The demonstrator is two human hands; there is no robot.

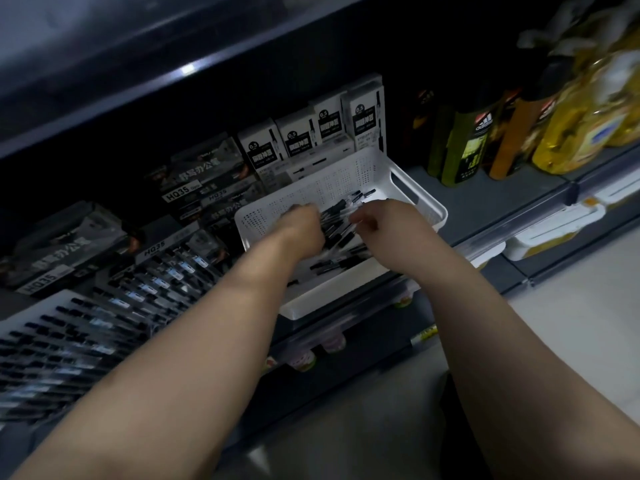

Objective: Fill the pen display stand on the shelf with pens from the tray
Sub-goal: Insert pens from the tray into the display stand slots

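Note:
A white perforated tray [398, 174] sits on the shelf edge, holding several black-capped clear pens [343, 242]. Both my hands are inside it. My left hand [301, 225] has its fingers curled down around a bunch of pens in the tray's middle. My right hand [377, 216] pinches pens near the tray's far side, with pen tips sticking out past its fingers. The pen display stand [69, 341] stands lower left on the shelf, tiered and packed with rows of black pens. The picture is dim and blurred.
Pen boxes marked HQ35 [194, 188] and white 0.5 boxes [311, 129] stand behind the tray and stand. Bottles [485, 147] and yellow packs fill the shelf to the right. A dark shelf board [173, 81] hangs overhead. Pale floor lies lower right.

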